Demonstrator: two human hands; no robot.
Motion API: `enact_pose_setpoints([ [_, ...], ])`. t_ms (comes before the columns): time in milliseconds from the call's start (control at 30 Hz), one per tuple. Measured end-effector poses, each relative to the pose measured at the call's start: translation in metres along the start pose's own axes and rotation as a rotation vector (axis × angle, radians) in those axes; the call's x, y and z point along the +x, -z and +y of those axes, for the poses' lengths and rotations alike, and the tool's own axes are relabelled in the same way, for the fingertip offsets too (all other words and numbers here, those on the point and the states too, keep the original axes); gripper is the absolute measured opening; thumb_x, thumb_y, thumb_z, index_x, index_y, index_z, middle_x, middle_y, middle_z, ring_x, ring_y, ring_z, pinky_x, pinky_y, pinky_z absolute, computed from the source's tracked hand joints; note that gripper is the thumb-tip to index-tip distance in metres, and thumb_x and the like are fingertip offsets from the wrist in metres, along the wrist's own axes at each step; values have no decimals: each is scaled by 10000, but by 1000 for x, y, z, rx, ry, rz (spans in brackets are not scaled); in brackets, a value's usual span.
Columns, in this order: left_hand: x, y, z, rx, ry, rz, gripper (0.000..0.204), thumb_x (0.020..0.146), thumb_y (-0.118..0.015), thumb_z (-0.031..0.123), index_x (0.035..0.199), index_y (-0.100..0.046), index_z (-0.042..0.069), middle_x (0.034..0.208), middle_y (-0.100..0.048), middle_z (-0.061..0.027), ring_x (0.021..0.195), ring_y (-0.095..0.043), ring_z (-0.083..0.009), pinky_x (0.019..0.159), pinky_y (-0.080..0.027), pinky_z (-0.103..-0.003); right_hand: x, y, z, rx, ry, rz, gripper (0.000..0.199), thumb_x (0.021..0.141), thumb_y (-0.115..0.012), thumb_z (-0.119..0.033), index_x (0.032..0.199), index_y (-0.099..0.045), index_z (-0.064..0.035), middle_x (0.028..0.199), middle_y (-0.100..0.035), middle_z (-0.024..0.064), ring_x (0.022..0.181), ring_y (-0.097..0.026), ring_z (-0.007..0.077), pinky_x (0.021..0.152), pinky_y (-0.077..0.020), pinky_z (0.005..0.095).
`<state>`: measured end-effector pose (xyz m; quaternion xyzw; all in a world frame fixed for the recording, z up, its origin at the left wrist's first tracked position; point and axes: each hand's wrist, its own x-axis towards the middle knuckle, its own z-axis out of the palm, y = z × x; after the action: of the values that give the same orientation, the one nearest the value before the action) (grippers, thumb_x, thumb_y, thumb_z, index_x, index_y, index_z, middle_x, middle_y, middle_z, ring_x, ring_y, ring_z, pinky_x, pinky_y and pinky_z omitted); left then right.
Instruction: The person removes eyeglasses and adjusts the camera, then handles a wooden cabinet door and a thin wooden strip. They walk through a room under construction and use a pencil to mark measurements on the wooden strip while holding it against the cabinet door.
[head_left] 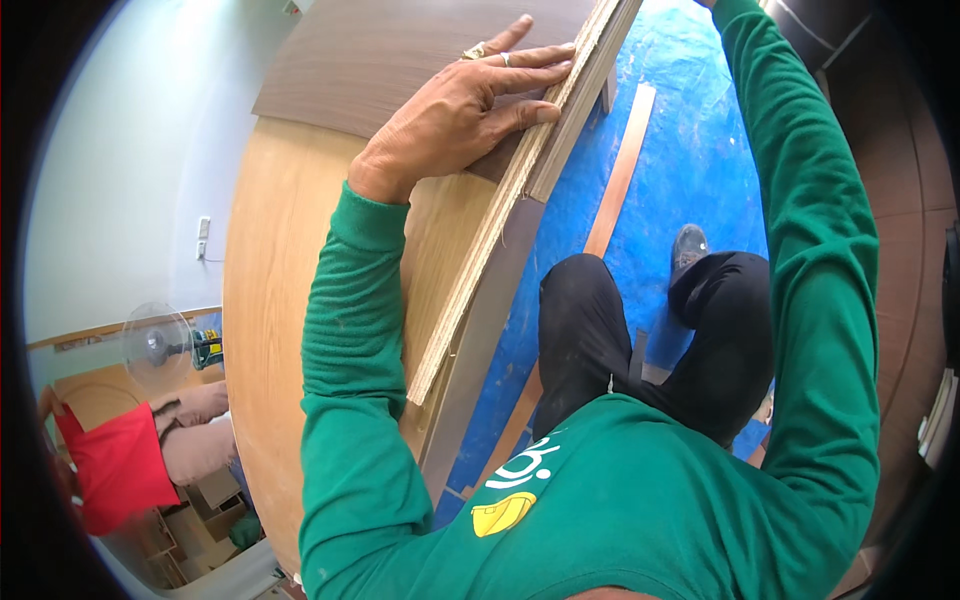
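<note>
My left hand [440, 125] rests with fingers stretched out across a dark wood-grain board [345, 60], their tips and the thumb touching a long plywood strip [480, 270]. That strip runs slantwise along the edge of the work surface, its pale layered side showing. Two rings are on the fingers. Beneath lies a large light-brown wood panel [275, 260], with a grey-brown edge piece [480, 300] below the strip. Reaching up to the top border, my right arm ends in a sliver of my right hand [706, 3]; its fingers are out of the picture.
A blue sheet [690, 110] covers the floor beside my legs, with a narrow wooden strip [622, 165] on it. At the lower left are a fan [157, 345] and another person in a red top [120, 465]. Brown panels [905, 170] stand at the right.
</note>
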<state>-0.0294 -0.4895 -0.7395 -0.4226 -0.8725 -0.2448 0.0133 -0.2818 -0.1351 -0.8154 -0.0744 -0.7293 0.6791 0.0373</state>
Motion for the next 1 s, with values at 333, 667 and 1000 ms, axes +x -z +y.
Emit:
enact_pose_setpoints([
  [333, 52, 40, -11, 123, -273, -240, 563, 822, -801, 82, 1366, -674, 149, 1422, -641, -54, 1338, -564, -338, 1175, -441, -468, 38, 35, 44, 14, 368, -177, 303, 1029, -613, -207, 1266, -722, -54, 1014, -709, 74, 879, -693, 170, 798, -615, 340],
  [667, 129, 51, 5, 443, 97, -668, 1418, 556, -986, 312, 1658, -132, 53, 1716, -205, -153, 1596, -167, -354, 1296, -226, -519, -39, -21, 10, 43, 142, 57, 327, 917, -774, -318, 1027, -791, -11, 816, -736, 67, 738, -679, 142, 702, -558, 292],
  [1000, 175, 46, 20, 547, 196, -860, 1537, 452, -984, 452, 1655, -133, 17, 1739, -115, -159, 1616, -81, -348, 1284, -178, -570, -52, -16, -19, -75, -53, 96, 393, 886, -757, -408, 1042, -804, -50, 853, -781, 145, 793, -756, 238, 766, -588, 353],
])
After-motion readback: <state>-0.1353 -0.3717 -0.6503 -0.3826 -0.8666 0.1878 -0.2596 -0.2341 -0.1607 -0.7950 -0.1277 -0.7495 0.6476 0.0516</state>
